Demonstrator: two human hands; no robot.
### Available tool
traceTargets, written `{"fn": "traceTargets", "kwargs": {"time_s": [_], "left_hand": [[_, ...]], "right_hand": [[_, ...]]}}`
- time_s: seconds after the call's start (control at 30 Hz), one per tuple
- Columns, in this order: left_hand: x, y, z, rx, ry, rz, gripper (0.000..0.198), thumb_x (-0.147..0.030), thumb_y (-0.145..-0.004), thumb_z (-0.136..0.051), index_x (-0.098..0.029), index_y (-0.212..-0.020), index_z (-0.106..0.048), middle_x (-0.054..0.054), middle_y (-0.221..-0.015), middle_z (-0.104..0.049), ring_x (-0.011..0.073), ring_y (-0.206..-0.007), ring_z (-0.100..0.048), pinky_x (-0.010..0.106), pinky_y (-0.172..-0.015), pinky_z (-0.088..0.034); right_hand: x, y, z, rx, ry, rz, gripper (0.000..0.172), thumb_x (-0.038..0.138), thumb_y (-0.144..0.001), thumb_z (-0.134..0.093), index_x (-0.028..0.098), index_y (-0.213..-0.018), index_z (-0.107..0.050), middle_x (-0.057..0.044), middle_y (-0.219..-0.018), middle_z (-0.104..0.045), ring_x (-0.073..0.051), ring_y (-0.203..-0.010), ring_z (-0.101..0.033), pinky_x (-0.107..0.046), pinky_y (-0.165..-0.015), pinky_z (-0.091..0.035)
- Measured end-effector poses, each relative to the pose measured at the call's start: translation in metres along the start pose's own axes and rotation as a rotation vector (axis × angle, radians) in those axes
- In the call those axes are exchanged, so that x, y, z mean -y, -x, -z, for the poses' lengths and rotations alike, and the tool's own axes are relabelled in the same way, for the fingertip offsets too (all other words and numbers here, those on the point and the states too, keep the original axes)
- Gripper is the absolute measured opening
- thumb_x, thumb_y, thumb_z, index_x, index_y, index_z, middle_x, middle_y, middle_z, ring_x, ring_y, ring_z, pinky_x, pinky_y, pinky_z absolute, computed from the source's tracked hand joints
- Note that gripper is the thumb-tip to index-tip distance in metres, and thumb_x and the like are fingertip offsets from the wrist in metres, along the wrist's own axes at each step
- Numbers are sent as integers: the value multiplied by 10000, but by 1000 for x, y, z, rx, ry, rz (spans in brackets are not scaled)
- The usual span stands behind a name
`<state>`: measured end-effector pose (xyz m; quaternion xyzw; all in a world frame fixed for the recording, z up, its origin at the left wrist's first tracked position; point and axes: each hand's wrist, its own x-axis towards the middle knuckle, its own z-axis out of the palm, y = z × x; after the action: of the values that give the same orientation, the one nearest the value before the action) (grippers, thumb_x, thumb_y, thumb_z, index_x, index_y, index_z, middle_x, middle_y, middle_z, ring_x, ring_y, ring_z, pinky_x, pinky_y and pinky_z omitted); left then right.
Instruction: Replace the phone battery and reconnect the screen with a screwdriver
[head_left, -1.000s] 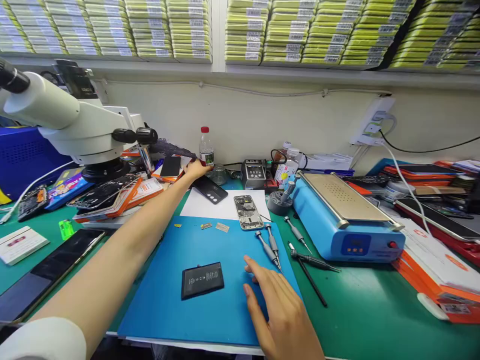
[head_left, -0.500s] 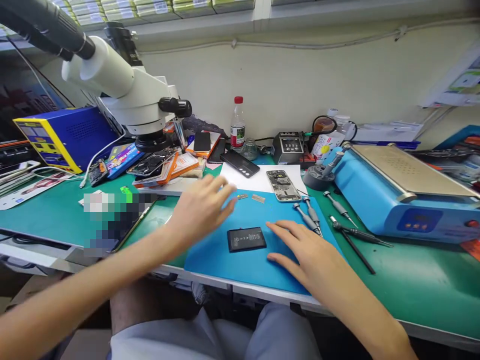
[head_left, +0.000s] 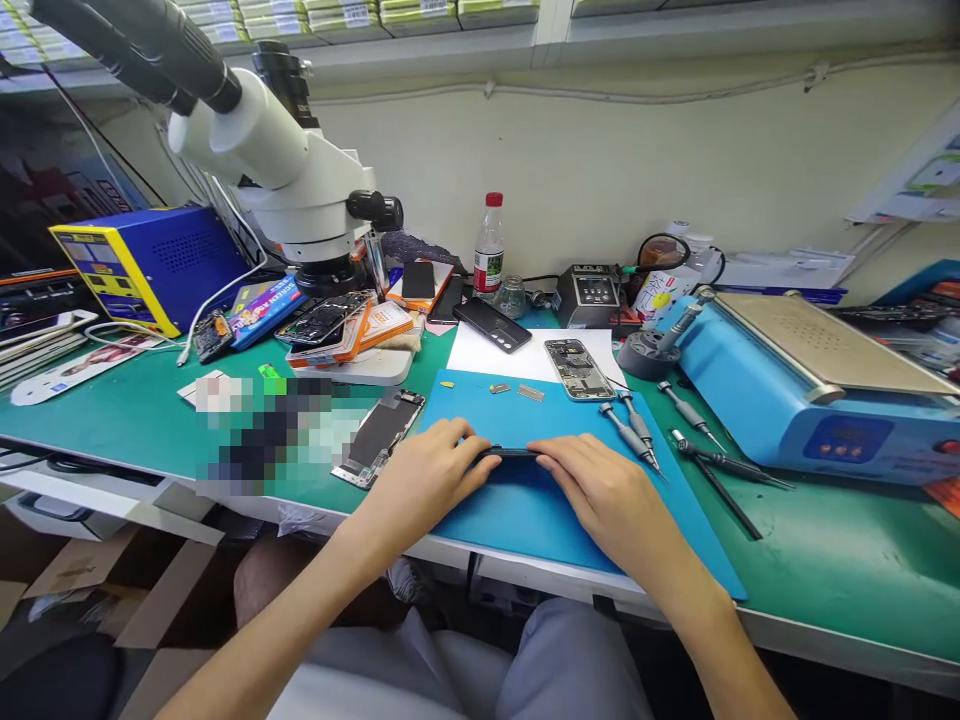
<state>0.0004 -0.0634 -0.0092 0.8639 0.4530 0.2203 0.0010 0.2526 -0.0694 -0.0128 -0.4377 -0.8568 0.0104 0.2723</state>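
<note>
A thin black phone battery [head_left: 513, 453] is held edge-on above the blue mat [head_left: 525, 530]. My left hand [head_left: 439, 465] pinches its left end between thumb and fingers, and my right hand [head_left: 600, 478] grips the right end the same way. Fingers cover both ends, so only the middle of the edge shows. Behind my hands, two small metal pieces [head_left: 531, 393] lie on the mat. An opened phone body [head_left: 577, 369] rests on white paper [head_left: 480, 353] at the back right. Left of my left hand lies a removed phone screen [head_left: 381, 435], its inner side up.
Several grey screwdrivers [head_left: 625, 432] and black tweezers [head_left: 731, 465] lie to the right, before a blue heating plate machine [head_left: 810, 390]. A microscope [head_left: 277, 190] stands at the back left, beside stacked phone boxes [head_left: 352, 340]. A bottle [head_left: 491, 250] stands near the wall.
My left hand has come down onto the battery, and my right hand has closed on its other end. The battery, flat on the mat before, is now lifted and turned edge-on. The view has shifted left.
</note>
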Motion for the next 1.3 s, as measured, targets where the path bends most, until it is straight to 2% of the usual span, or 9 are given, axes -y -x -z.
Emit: {"fn": "traceTargets", "kwargs": {"time_s": [0.17,0.33,0.5,0.67,0.8,0.93,1.07,1.13,1.3], "left_hand": [[1,-5,-4,-51,359,135,77,-282,-1054,-656,-265,-1112,-703,-14,-1072,-772,178,-927,-739,305,-792,-564],[-3,-7,-12,-227,556,139,122,-157,-1042,-621,-256,-1051,-690,-4,-1076,-794,189,-1028,-756,317,-893,-584],[-6,-2,-15,-286,368,12,142,-113,-1063,-564,-242,-1071,-622,19,-1115,-765,181,-1059,-741,309,-902,-576],[-9,-2,-16,-233,213,36,113,-124,-1057,-574,-236,-1058,-571,28,-1195,-731,183,-1002,-736,307,-809,-577],[-14,0,-11,-243,133,82,125,-200,-1038,-651,-237,-1128,-572,44,-1227,-729,239,-1120,-702,373,-927,-582],[-8,15,6,-273,-15,164,163,-302,-1067,-613,-244,-1219,-609,73,-1250,-736,272,-1183,-675,448,-1021,-554],[15,38,22,-88,-335,486,419,-390,-1013,-691,-165,-1359,-615,204,-1418,-650,408,-1285,-636,554,-974,-566],[26,47,23,4,-415,591,527,-476,-1020,-662,-136,-1418,-600,251,-1452,-621,436,-1280,-646,564,-944,-578],[38,56,20,55,-434,565,467,-429,-1074,-571,-187,-1473,-588,181,-1454,-650,390,-1316,-642,526,-969,-576]], "right_hand": [[2,2,6,-50,-90,-113,257,322,-1123,-437,239,-1126,-681,-45,-995,-787,-208,-906,-762,-349,-797,-588],[5,6,8,-113,-124,-64,153,290,-1086,-557,251,-1198,-653,-51,-1094,-777,-181,-893,-756,-323,-812,-599],[2,6,5,-208,-77,38,167,172,-1060,-577,255,-1174,-666,-56,-1129,-797,-199,-1056,-776,-348,-914,-623],[-2,6,1,-250,-12,108,154,137,-1023,-642,239,-1134,-674,-37,-1082,-804,-183,-1009,-784,-317,-872,-624],[-3,7,5,-382,90,7,163,145,-1012,-663,230,-1147,-690,-46,-1094,-785,-203,-991,-763,-342,-885,-592],[-5,7,8,-545,251,-66,126,178,-996,-691,192,-1118,-713,-81,-1046,-731,-221,-867,-708,-368,-793,-562],[-5,8,6,-459,421,4,139,175,-1010,-656,186,-1125,-734,-82,-1023,-732,-268,-951,-669,-399,-834,-543],[-6,8,4,-412,435,11,137,179,-1023,-636,186,-1119,-733,-74,-1022,-736,-263,-950,-651,-398,-840,-537],[-15,8,-2,-330,274,5,171,302,-1069,-579,231,-1082,-733,-63,-1064,-729,-257,-980,-649,-452,-979,-513]]}}
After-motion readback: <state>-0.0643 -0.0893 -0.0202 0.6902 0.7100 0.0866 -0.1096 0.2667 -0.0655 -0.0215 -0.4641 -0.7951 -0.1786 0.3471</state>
